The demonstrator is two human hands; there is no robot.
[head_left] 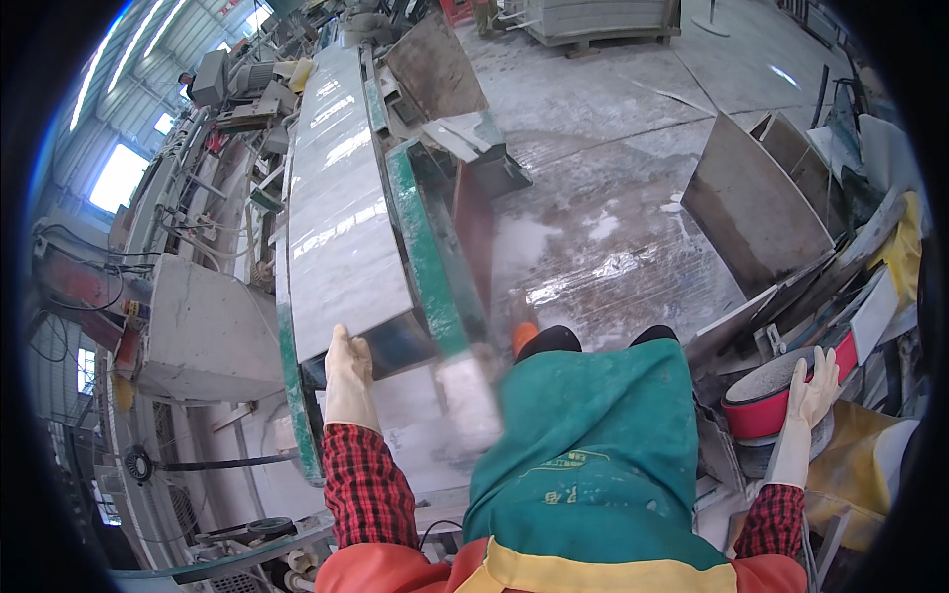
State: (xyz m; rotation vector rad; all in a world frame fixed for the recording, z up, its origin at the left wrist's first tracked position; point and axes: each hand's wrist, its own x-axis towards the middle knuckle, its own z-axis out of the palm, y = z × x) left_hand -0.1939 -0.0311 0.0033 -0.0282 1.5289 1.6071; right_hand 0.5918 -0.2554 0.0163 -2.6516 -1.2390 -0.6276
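My left hand (351, 374), in a cream rubber glove, rests at the near edge of a long glossy white slab (341, 237). Its fingers reach forward onto the slab corner and grip nothing that I can see. The slab lies along a machine bed with green side rails (423, 252). Out to the right, my right hand (815, 391), gloved the same way, has its fingers spread. It touches or hovers beside a red-sided loop (756, 417) with a grey rough inner face; contact is hard to judge. A green apron (593, 425) covers my front.
Large grey-brown panels (756, 193) lean on the right, with offcuts and yellow sheeting (902, 247) near them. A wet floor (603, 257) lies ahead. Left of the bed stand a pale block-shaped housing (213, 326) and machinery with a motor (252, 77). A blurred white piece (469, 400) sits by the near rail.
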